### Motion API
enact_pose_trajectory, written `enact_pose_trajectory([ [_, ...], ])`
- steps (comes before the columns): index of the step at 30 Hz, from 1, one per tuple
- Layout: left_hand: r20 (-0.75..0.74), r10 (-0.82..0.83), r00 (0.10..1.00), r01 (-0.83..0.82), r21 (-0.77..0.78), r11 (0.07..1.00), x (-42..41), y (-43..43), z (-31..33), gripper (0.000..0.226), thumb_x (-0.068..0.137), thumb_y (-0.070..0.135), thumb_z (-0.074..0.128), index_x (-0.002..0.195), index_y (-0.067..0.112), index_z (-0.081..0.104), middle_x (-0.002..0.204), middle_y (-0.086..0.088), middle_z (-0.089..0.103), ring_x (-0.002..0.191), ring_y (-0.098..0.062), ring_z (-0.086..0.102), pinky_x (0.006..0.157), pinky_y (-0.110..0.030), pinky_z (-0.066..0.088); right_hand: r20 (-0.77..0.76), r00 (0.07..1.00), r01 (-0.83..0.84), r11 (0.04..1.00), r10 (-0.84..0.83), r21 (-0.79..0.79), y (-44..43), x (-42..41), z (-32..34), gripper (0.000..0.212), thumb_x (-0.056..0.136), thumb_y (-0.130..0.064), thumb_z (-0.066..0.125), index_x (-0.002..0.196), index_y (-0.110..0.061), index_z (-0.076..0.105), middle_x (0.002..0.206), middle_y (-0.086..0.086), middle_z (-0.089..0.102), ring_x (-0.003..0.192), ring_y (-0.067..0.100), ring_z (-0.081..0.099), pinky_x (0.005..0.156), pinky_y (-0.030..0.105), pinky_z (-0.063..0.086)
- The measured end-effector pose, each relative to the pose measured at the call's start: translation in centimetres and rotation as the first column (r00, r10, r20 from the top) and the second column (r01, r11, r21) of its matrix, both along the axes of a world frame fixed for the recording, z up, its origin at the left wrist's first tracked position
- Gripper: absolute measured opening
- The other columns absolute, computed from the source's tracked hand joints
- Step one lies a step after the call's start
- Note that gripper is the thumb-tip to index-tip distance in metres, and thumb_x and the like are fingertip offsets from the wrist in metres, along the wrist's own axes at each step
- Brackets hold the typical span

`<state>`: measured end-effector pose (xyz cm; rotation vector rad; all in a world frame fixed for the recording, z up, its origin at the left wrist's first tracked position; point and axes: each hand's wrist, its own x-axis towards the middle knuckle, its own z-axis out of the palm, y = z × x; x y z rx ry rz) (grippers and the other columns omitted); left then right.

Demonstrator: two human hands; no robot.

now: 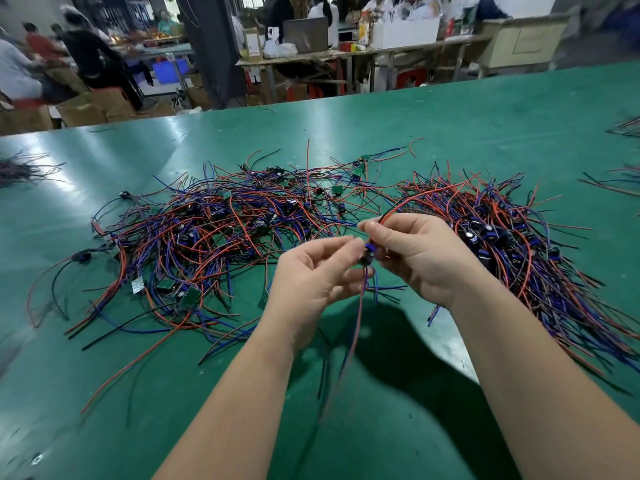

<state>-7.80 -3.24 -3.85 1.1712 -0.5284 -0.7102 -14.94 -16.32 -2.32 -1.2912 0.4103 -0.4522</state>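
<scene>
One wide-angle view, worn on the person's head, looks forward and down along both forearms (239,396). The left grip (311,275) and right grip (415,252) sit near the lens, just below frame centre, the wired part (367,253) between them. Beyond the grips the green surface (450,116) recedes; far workbenches (346,56) fill the top strip.

both hands pinching wired component (367,252), green table (450,126)

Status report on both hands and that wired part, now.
Left hand and right hand both pinch one wired part, held over the green table. Leads hang down between the wrists. Tangled wire piles beyond; nothing blocking.
</scene>
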Motion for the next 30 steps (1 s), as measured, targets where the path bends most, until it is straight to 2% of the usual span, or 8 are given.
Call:
enact_pose_trajectory([
  [3, 0.077, 0.034, 0.996, -0.042, 0.109, 0.993, -0.3, -0.2, -0.6, 0.014, 0.064, 0.019, 0.080, 0.073, 0.010, 0.075, 0.069, -0.009, 0.072, 0.057, -0.014, 0.066, 0.058, -0.024, 0.057, -0.068, 0.998, -0.015, 0.979, 0.001, -0.204, 0.2, 0.0, -0.4, 0.014, 0.075, -0.016, 0.073, 0.070, -0.004, 0.067, 0.057, 0.001, 0.060, 0.050, 0.008, 0.048, 0.049, 0.019, 0.039],
  [7, 0.062, 0.009, 0.998, -0.023, 0.233, 0.972, -0.7, -0.5, -0.9, 0.009, 0.078, 0.004, 0.073, 0.086, 0.001, 0.068, 0.065, -0.007, 0.070, 0.053, -0.011, 0.064, 0.057, -0.024, 0.055, -0.200, 0.974, 0.011, 0.902, -0.108, -0.432, -0.1, 0.0, -1.1, 0.020, 0.086, -0.008, 0.067, 0.066, -0.013, 0.068, 0.058, 0.003, 0.062, 0.047, 0.005, 0.047, 0.048, 0.020, 0.038],
  [10, 0.040, -0.049, 0.998, 0.037, 0.257, 0.966, -1.0, -0.6, -0.6, 0.008, 0.079, 0.002, 0.072, 0.084, 0.002, 0.067, 0.065, -0.006, 0.070, 0.054, -0.010, 0.064, 0.056, -0.022, 0.055, -0.242, 0.959, 0.031, 0.903, -0.147, -0.428, -0.6, -0.1, -1.1, 0.021, 0.088, -0.003, 0.060, 0.071, -0.013, 0.068, 0.056, -0.006, 0.063, 0.046, 0.004, 0.051, 0.047, 0.019, 0.040],
  [16, -0.029, -0.221, 0.975, 0.220, 0.309, 0.925, -1.3, -0.1, -0.3, 0.007, 0.079, 0.001, 0.072, 0.081, 0.003, 0.066, 0.068, -0.010, 0.070, 0.057, -0.014, 0.067, 0.055, -0.022, 0.055, -0.205, 0.911, 0.246, 0.871, -0.358, -0.426, -1.8, -0.6, -0.4, 0.017, 0.091, 0.001, 0.053, 0.087, -0.008, 0.066, 0.067, 0.003, 0.063, 0.051, 0.009, 0.057, 0.046, 0.017, 0.044],
  [19, -0.059, -0.365, 0.929, 0.361, 0.358, 0.861, -1.7, 0.2, -0.2, 0.009, 0.078, 0.002, 0.073, 0.079, 0.006, 0.065, 0.075, -0.012, 0.072, 0.064, -0.016, 0.071, 0.057, -0.022, 0.055, -0.122, 0.881, 0.402, 0.859, -0.457, -0.318, -2.8, -1.3, 0.4, 0.018, 0.094, 0.004, 0.046, 0.093, -0.003, 0.062, 0.068, 0.008, 0.061, 0.044, 0.009, 0.059, 0.042, 0.017, 0.046],
  [24, -0.087, -0.435, 0.896, 0.436, 0.353, 0.828, -1.5, 0.6, -0.1, 0.012, 0.078, 0.003, 0.075, 0.081, 0.008, 0.064, 0.080, -0.015, 0.071, 0.070, -0.019, 0.072, 0.057, -0.023, 0.055, -0.088, 0.902, 0.394, 0.889, -0.423, -0.234, -2.6, -1.3, 0.5, 0.018, 0.097, 0.000, 0.044, 0.094, -0.006, 0.061, 0.065, 0.010, 0.061, 0.038, 0.016, 0.060, 0.037, 0.021, 0.047],
  [28, -0.073, -0.435, 0.898, 0.432, 0.346, 0.833, -0.7, 1.3, 0.2, 0.015, 0.073, 0.009, 0.077, 0.079, 0.012, 0.063, 0.081, -0.013, 0.073, 0.071, -0.019, 0.072, 0.057, -0.023, 0.054, 0.020, 0.932, 0.360, 0.915, -0.363, -0.180, -2.4, -1.1, 0.6, 0.019, 0.100, -0.010, 0.042, 0.101, -0.012, 0.061, 0.056, 0.005, 0.065, 0.046, 0.020, 0.065, 0.040, 0.021, 0.049],
  [30, -0.054, -0.356, 0.933, 0.353, 0.329, 0.876, -0.5, 1.1, 0.3, 0.017, 0.073, 0.010, 0.076, 0.082, 0.010, 0.062, 0.077, -0.010, 0.073, 0.069, -0.017, 0.072, 0.055, -0.022, 0.054, 0.043, 0.938, 0.346, 0.922, -0.344, -0.174, -2.6, -0.9, 0.5, 0.020, 0.102, -0.019, 0.039, 0.109, -0.015, 0.058, 0.077, 0.011, 0.068, 0.065, 0.024, 0.070, 0.050, 0.025, 0.054],
])
